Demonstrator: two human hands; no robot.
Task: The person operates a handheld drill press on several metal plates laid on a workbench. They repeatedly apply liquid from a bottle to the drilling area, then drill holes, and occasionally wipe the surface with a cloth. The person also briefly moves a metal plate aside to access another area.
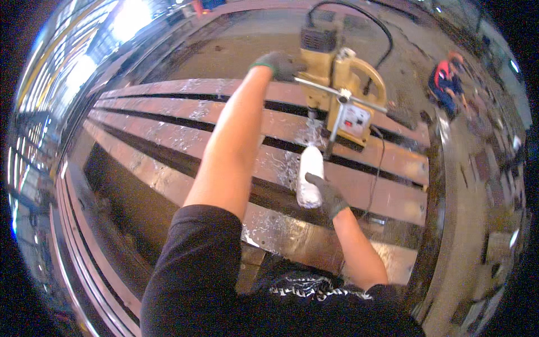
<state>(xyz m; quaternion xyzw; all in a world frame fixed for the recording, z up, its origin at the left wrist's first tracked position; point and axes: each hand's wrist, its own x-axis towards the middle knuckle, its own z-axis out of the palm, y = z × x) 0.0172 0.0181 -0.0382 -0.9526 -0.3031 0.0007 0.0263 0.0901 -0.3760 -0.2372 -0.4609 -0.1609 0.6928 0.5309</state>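
Observation:
A yellow magnetic drill point(323, 70) stands upright on a row of brown steel beams point(359, 185). My left hand point(281, 65), in a dark glove with a green cuff, is at the left side of the drill body; its fingers are blurred and partly hidden, so their grip is unclear. In my gloved right hand point(330, 196) is a white plastic bottle point(310, 168), the thumb lying across it. The bottle's narrow end points at the drill's tip point(314, 115), where pale metal shavings point(312, 133) lie. A bar handle point(314, 85) crosses the drill's front.
Dark gaps run between the beams, and shavings point(196, 115) are scattered over them. A black hose point(387, 33) loops over the drill, and a thin cable point(383, 163) trails down from it. Another person point(444, 84) in red and blue crouches at the far right.

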